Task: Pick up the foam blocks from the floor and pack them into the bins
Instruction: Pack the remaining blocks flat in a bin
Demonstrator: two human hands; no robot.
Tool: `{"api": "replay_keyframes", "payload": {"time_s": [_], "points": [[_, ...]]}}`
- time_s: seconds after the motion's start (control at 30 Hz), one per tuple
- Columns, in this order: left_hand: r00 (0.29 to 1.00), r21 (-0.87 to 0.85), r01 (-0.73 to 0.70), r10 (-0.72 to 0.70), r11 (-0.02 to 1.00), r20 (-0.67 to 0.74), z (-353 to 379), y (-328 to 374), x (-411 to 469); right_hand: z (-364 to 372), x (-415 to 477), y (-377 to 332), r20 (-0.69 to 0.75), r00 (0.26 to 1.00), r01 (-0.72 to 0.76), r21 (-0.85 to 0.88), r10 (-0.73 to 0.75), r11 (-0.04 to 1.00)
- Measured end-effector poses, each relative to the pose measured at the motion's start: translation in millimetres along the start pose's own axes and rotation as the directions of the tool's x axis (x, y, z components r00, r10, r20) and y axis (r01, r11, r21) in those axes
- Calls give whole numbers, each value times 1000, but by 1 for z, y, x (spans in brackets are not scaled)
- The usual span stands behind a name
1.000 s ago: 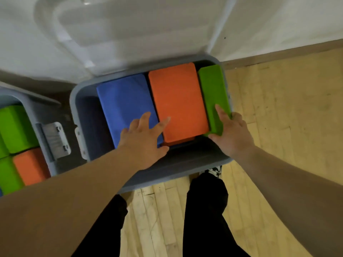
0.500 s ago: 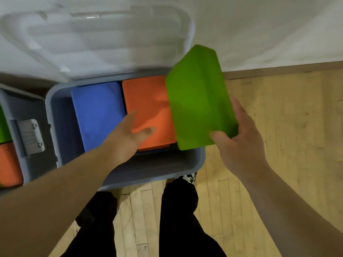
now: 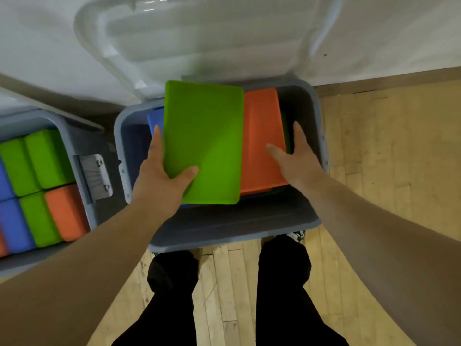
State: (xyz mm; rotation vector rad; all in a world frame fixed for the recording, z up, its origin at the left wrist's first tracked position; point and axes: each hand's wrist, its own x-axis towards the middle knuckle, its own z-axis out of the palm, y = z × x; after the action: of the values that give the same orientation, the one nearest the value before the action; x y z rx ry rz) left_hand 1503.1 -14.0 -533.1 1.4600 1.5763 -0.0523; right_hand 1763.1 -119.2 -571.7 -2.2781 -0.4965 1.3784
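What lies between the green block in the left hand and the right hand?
In the head view, the orange block lies there, inside the grey bin: the green block covers its left edge, and the right hand touches its right edge.

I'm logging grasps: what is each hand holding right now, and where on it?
The left hand grips the green foam block at its near left corner, thumb on top. The right hand holds nothing; it rests open on the orange block.
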Motion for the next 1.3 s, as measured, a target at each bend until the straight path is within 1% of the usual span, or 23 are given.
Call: {"api": "replay_keyframes", "payload": {"time_s": [0.07, 0.2, 0.23, 0.3, 0.37, 0.47, 0.6, 0.7, 0.8, 0.87, 0.97, 1.1, 1.2, 1.3], "points": [[1000, 78, -9, 10, 997, -14, -8, -9, 7, 18, 12, 1, 19, 1000, -22, -5, 22, 1000], [998, 294, -37, 23, 955, 51, -11, 0, 12, 31, 17, -1, 9, 1000, -7, -57, 8, 998], [998, 341, -39, 21, 939, 54, -12, 5, 12, 33, 16, 0, 20, 1000, -5, -46, 6, 999], [999, 432, -30, 21, 901, 25, -16, 8, 15, 40, 12, 2, 96, 995, -22, -25, 24, 999], [1000, 465, -6, 11, 885, -7, -23, 5, 17, 51, 9, 1, 140, 990, -25, -10, 26, 1000], [1000, 495, 19, -9, 869, -21, -30, 1, 16, 62, 11, -1, 140, 990, -25, -1, 25, 1000], [998, 588, 56, -26, 807, -59, -23, 5, 13, 67, 10, 4, 140, 990, 0, -38, 6, 999], [996, 603, 82, -41, 793, -81, -15, 9, 14, 69, 13, 4, 128, 992, 22, -92, -10, 996], [993, 575, 109, -66, 811, -96, -14, 13, 13, 67, 14, 4, 103, 994, 34, -114, -23, 993], [990, 563, 142, -112, 814, -89, -13, 16, 14, 68, 11, 5, 81, 996, 50, -136, -39, 989], [981, 596, 185, -178, 781, -72, -5, 26, 19, 66, 10, 4, 37, 998, 54, -143, -49, 988], [981, 597, 188, -184, 780, -69, 9, 40, 18, 54, 18, 5, 10, 999, 32, -152, -31, 988], [989, 594, 142, -139, 792, -51, 12, 48, 13, 50, 22, 8, 23, 999, 45, -142, -43, 989], [999, 591, 27, -3, 806, -42, 8, 58, 7, 55, 22, 12, 81, 995, 66, -65, -60, 996]]}}
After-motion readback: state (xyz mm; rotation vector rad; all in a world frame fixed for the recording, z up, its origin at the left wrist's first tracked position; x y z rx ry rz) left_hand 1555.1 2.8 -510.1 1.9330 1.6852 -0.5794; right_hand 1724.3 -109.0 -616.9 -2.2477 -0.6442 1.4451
